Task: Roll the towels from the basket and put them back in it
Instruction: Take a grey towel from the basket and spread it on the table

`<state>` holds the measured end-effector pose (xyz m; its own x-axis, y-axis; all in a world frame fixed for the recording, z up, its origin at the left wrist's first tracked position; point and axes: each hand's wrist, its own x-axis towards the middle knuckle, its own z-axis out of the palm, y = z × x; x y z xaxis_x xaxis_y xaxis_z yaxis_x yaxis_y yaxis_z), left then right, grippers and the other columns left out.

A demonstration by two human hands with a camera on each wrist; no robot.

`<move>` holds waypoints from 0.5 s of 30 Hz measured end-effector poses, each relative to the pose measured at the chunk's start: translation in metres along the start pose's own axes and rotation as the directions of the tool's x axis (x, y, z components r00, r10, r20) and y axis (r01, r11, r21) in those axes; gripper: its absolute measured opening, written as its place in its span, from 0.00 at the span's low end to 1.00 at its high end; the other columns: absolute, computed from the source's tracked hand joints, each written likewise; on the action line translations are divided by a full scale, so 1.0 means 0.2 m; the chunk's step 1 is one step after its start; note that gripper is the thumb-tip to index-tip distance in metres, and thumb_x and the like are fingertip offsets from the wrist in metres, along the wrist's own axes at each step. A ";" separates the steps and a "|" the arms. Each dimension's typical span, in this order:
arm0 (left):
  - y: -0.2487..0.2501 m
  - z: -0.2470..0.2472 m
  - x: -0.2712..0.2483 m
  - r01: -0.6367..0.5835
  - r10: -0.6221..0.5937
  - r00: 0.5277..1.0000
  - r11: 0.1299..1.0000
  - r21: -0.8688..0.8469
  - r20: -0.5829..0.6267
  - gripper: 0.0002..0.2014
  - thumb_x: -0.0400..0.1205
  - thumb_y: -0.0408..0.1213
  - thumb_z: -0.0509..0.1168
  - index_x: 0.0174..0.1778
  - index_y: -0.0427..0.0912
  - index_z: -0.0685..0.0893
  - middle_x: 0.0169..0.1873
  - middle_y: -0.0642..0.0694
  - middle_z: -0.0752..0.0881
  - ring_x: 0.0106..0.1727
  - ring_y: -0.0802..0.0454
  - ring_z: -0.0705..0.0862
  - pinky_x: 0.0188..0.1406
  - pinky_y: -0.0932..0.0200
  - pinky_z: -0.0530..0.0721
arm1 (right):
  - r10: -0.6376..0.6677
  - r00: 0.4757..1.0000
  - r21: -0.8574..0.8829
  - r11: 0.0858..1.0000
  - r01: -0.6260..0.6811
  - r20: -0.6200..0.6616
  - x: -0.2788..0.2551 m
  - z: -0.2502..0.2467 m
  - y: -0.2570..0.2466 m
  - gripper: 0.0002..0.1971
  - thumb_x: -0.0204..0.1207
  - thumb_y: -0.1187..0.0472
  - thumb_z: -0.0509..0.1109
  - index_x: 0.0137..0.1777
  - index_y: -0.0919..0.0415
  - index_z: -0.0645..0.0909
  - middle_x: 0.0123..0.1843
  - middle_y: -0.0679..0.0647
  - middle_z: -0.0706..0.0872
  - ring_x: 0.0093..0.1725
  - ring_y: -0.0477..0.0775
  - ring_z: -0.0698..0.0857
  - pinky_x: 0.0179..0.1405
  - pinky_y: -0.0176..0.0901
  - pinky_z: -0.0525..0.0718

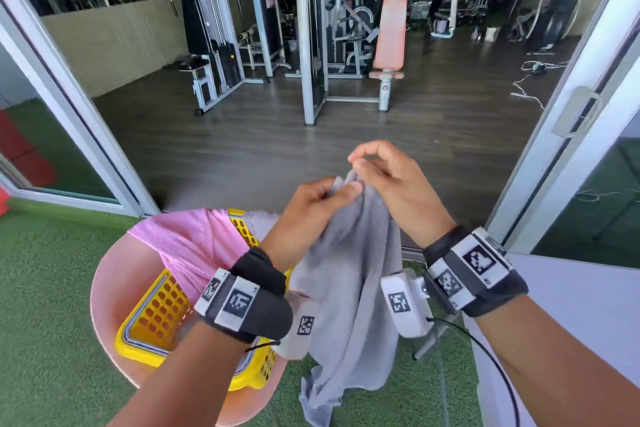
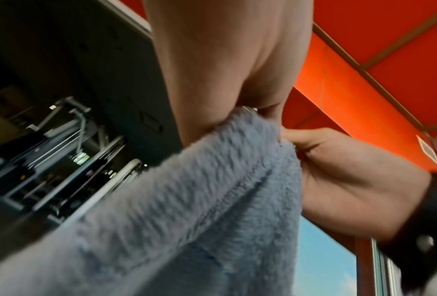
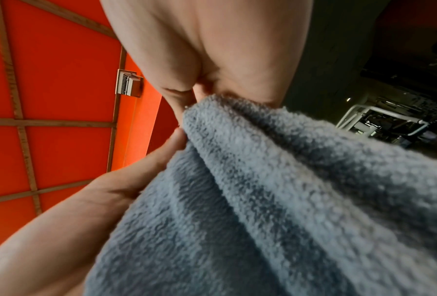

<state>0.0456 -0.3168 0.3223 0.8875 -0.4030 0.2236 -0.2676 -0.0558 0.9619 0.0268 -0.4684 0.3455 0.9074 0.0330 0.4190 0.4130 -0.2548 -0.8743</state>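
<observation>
A grey towel (image 1: 349,274) hangs in the air in front of me, held at its top edge by both hands close together. My left hand (image 1: 322,199) pinches the top edge between thumb and fingers. My right hand (image 1: 367,166) pinches the same edge just to the right, fingers curled. The towel's fluffy grey pile fills the left wrist view (image 2: 186,210) and the right wrist view (image 3: 275,200). A yellow plastic basket (image 1: 156,315) sits below my left arm, with a pink towel (image 1: 194,239) draped over its far rim.
The basket rests on a pink round seat (image 1: 107,284) standing on green artificial turf (image 1: 45,305). A white table (image 1: 568,315) stands at the right. Ahead, open sliding doors (image 1: 568,135) lead to a gym floor with weight machines (image 1: 311,38).
</observation>
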 end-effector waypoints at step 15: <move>-0.05 -0.06 -0.03 0.094 -0.093 0.995 0.995 -0.035 0.039 0.20 0.80 0.46 0.69 0.33 0.33 0.73 0.31 0.41 0.65 0.35 0.47 0.65 0.37 0.50 0.64 | 0.075 0.997 -0.004 0.997 -0.075 0.031 -0.08 0.05 0.08 0.06 0.83 0.66 0.64 0.54 0.65 0.81 0.46 0.58 0.88 0.46 0.50 0.85 0.52 0.36 0.79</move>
<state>0.0481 -0.3022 0.3127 0.8933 -0.4311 0.1272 -0.1697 -0.0615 0.9836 0.0195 -0.4631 0.3217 0.9378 0.0436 0.3443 0.3434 -0.2602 -0.9024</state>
